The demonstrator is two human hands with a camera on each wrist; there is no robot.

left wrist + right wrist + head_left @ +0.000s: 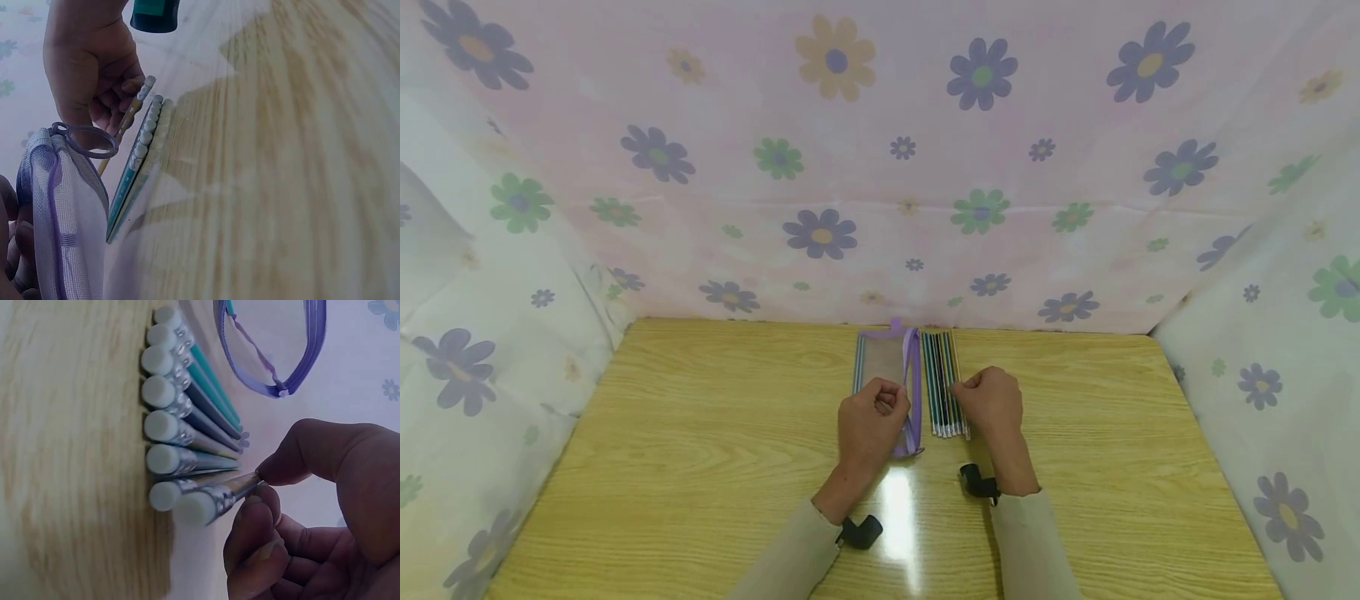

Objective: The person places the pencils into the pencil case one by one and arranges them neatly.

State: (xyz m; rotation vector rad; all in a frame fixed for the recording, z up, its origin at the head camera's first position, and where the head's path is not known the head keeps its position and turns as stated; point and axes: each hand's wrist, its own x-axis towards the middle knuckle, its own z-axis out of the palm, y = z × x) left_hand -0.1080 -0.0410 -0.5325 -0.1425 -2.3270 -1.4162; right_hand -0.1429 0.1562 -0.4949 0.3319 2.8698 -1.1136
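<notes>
- On the desk (737, 400), near the flowered cloth (880, 167), the pouch (883, 354) lies lengthwise, its zipped mouth facing right, toward the row of pencils (934, 392).
- The left hand (871, 418) lies over the pouch; its grip pinches the fabric by the zip. That hold probably keeps the mouth parted and the light mesh from sliding.
- The right hand (994, 404) is at the row's far right; its grip pinches one yellowish pencil (220, 500) between thumb and fingers, below the eraser.
- That pencil is tilted, eraser end raised off the desk; taking it from the outer end presumably leaves the others undisturbed. Whether its tip touches anything is hard to tell.
- The row's pencils lie side by side, erasers all toward the person, just beside the pouch: likely so each is easy to pick up.
- Striped pencils show along the pouch's left side, seemingly inside it.
</notes>
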